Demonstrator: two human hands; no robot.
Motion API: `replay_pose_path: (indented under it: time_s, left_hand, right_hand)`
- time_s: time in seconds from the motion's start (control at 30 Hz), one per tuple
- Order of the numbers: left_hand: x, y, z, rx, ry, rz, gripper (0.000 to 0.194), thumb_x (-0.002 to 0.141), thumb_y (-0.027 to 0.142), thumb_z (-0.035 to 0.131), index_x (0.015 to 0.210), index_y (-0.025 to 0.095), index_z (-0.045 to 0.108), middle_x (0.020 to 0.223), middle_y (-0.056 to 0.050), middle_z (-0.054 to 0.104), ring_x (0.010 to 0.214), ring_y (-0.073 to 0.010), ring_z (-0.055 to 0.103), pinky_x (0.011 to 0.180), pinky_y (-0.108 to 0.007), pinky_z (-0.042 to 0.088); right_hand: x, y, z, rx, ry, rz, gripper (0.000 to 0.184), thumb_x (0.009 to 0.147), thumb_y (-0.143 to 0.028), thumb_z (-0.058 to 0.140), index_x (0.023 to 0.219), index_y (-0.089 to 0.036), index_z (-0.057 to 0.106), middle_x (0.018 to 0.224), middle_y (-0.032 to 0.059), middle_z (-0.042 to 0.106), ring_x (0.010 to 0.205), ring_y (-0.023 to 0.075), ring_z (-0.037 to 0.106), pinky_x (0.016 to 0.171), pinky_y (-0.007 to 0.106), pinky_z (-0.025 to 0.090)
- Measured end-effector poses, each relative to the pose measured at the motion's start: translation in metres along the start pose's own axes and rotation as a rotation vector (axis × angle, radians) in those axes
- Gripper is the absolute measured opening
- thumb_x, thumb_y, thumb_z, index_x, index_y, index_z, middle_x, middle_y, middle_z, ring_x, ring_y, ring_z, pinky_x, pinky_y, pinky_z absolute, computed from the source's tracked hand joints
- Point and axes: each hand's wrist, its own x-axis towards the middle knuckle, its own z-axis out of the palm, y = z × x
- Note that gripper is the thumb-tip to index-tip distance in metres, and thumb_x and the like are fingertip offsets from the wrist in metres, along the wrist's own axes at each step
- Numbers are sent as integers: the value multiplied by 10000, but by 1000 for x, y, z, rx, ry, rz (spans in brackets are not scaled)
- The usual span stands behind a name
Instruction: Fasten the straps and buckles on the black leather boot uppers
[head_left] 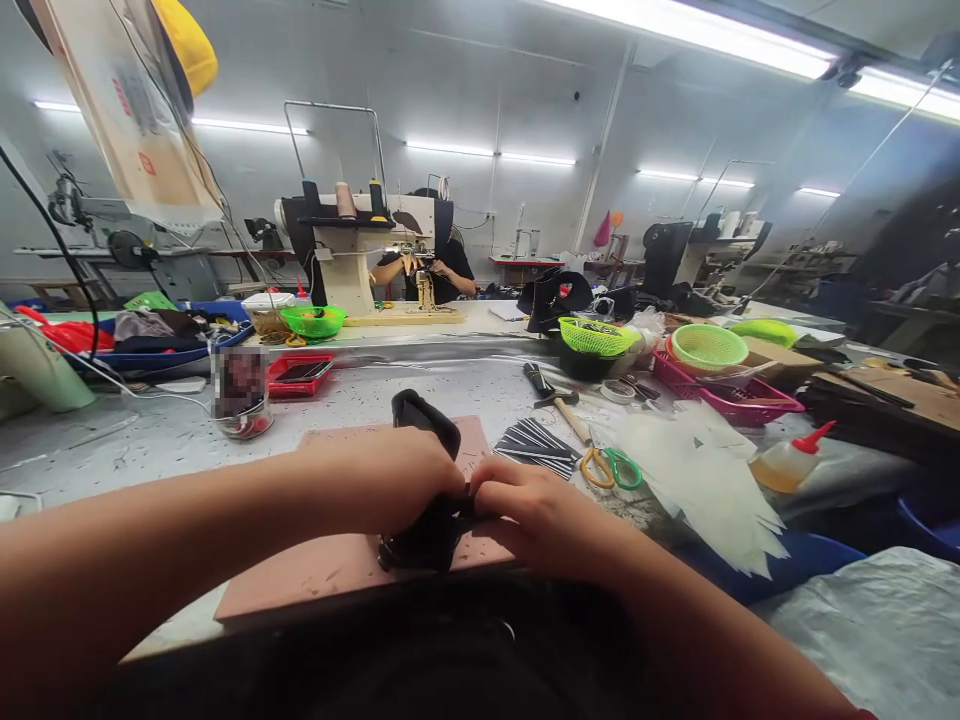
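Over a pink board (300,580) on the bench, a black piece that looks like a shoe upper (424,412) stands between my hands. My left hand (397,475) is closed on it from the left, its knuckles covering the middle of the piece. From the right, my right hand (517,500) pinches its edge, with thumb and fingertips close to the left fingers. What lies exactly between the fingertips is hidden. Just right of the board, black strips with white edges (534,447) lie fanned out near scissors (611,467) with orange and green handles.
A hammer (559,400), white sheets (697,470), a glue bottle (795,460) and a pink basket (739,400) are on the right. Leftward stand a red tray (300,375) and a clear jar (244,420). Behind the sewing machine (360,250), another person's hands (431,265) are at work.
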Motion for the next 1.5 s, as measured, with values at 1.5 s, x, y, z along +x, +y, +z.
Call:
replay_pose_path:
  time_s: [1.5]
  left_hand:
    - [-33,-9,14,-101,340,-252,134,724,261,533,773,223,652,681,-1,655,661,-167,576,570,-238,366]
  right_hand:
    - [34,-7,16,30,303,188,101,751,-233,612,705,-168,549,838,67,624,721,171,566,623,285,431]
